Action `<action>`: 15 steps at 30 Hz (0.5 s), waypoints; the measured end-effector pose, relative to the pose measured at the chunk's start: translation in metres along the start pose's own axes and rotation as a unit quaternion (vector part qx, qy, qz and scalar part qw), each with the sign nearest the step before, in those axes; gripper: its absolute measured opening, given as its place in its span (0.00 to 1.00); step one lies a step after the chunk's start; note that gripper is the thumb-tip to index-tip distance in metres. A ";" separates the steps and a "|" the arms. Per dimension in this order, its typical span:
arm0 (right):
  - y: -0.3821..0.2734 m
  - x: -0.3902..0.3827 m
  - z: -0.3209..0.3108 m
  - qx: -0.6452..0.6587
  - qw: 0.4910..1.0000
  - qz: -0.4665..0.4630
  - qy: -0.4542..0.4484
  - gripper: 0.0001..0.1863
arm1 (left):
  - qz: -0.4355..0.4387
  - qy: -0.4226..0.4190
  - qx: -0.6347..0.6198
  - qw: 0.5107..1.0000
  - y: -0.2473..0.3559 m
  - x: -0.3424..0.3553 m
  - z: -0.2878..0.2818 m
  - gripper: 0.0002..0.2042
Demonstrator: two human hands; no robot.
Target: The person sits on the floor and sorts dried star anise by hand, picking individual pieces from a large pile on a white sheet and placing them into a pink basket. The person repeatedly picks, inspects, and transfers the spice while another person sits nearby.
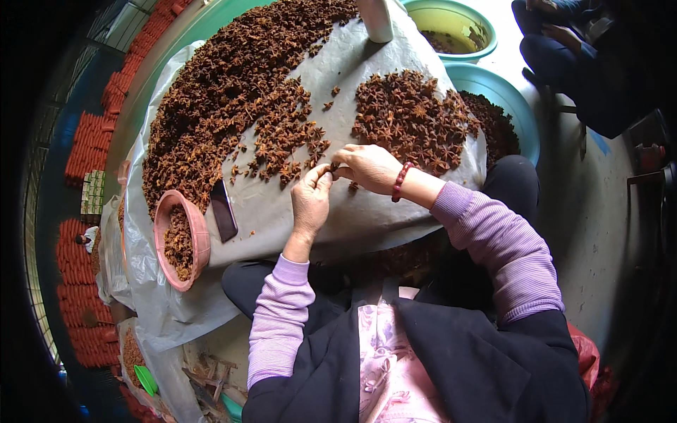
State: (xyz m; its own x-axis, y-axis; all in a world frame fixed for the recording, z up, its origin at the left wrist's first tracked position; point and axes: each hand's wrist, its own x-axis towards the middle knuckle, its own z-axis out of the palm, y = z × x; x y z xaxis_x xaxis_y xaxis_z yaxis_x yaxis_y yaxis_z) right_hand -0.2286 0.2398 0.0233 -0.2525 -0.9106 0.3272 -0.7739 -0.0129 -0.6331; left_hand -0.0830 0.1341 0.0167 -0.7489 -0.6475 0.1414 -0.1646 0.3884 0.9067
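My left hand (310, 203) and my right hand (372, 169) meet over the near edge of a pale plastic sheet, both with fingers pinched. Between their fingertips is a small dark star anise (334, 168), mostly covered by the fingers. A red bead bracelet circles my right wrist. Just beyond my right hand lies a pile of whole star anise (416, 120). A much larger heap of star anise (233, 92) spreads over the left and far side of the sheet, with a loose scatter (285, 134) reaching toward my left hand.
Left of my hands lie a dark phone (223, 211) and a pink bowl (202, 243) holding small brown pieces. A white container (376, 21) stands at the far edge. Teal tubs (525, 116) sit at the right. Red sacks (77, 268) are stacked far left; another person (564, 63) sits far right.
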 end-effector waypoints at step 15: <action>-0.047 -0.048 0.004 0.151 0.966 -0.072 -0.199 0.15 | 0.142 0.024 0.270 0.952 0.004 0.026 0.015 0.09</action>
State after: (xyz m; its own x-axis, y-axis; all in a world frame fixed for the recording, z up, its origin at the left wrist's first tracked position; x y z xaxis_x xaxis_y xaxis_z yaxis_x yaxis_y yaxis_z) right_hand -0.1775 0.2825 0.0343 0.1346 -0.9763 0.1697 -0.5640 -0.2163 -0.7970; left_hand -0.1126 0.1288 0.0178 -0.7842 -0.4907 0.3799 -0.2763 0.8242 0.4943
